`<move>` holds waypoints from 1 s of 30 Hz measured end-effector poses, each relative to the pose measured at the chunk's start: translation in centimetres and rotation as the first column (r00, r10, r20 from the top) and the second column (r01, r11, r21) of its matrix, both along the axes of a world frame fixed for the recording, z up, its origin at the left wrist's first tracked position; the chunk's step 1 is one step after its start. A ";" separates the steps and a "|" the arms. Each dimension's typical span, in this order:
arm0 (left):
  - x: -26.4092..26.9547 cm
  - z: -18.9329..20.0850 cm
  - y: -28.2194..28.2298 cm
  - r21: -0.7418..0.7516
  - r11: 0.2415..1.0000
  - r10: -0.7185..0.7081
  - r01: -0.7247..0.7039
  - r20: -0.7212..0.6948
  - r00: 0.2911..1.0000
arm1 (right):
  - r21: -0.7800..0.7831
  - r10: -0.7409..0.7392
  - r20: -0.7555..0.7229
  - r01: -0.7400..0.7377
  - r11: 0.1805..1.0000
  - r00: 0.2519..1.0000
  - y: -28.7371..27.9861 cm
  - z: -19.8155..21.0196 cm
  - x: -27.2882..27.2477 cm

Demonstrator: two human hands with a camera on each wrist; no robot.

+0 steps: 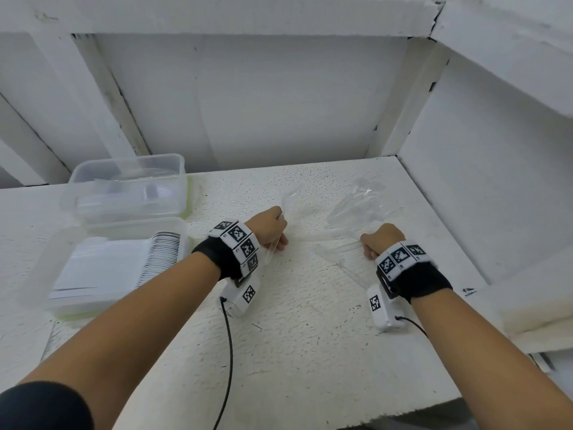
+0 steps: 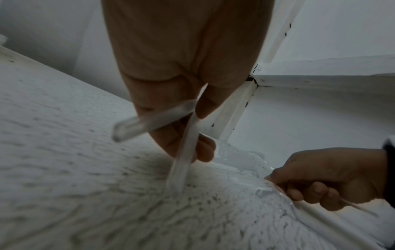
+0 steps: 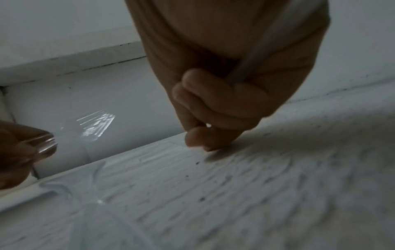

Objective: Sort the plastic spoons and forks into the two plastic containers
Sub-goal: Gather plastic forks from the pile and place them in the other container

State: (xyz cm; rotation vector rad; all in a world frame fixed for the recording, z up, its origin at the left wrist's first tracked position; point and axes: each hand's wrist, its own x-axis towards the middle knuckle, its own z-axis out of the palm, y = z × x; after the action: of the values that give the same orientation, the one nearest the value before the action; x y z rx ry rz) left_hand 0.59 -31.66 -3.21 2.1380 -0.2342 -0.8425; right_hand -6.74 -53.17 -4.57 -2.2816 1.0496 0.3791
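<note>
My left hand (image 1: pixel 273 231) grips two clear plastic utensils (image 2: pixel 183 152) by their handles, which cross in the left wrist view. One rounded end (image 1: pixel 290 197) sticks up above the fist. My right hand (image 1: pixel 379 240), fingers curled, holds a clear utensil handle (image 3: pixel 256 50) low over the table. A loose pile of clear utensils (image 1: pixel 356 206) lies just beyond the right hand. At the left stand two clear plastic containers: the far one (image 1: pixel 173 162) holds clear utensils, the near one (image 1: pixel 183 225) holds a dense white stack. I cannot tell spoons from forks.
The rough white table (image 1: pixel 294 336) ends at a front edge near me. A white wall rises behind, and a raised white ledge (image 1: pixel 527 305) borders the right side. Black cables (image 1: pixel 229 352) trail from both wrist cameras.
</note>
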 end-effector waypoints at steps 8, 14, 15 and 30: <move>-0.8 0.5 -1.5 0.068 0.992 -0.106 0.105 0.013 0.994 | -0.049 -0.024 -0.056 0.021 0.999 0.998 -0.1 0.5 -1.2; -1.0 0.4 -1.9 0.111 0.987 -0.126 0.116 0.094 0.988 | -0.081 -0.032 -0.027 0.030 0.996 0.999 -1.0 -0.5 -1.3; -1.0 0.4 -1.8 0.114 0.986 -0.129 0.118 0.100 0.987 | -0.098 -0.018 -0.028 0.015 0.995 0.999 -1.0 -0.4 -1.2; -0.5 -0.6 -3.4 0.330 0.923 -0.318 0.196 0.372 0.872 | 0.168 -0.303 0.182 0.274 0.947 0.935 -1.3 2.1 -2.8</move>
State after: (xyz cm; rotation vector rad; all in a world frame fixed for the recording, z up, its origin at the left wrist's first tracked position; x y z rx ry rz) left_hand 0.06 -35.06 -3.78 2.5884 -0.6755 -0.5730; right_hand -9.50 -54.50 -2.43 -1.9561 1.1895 0.0891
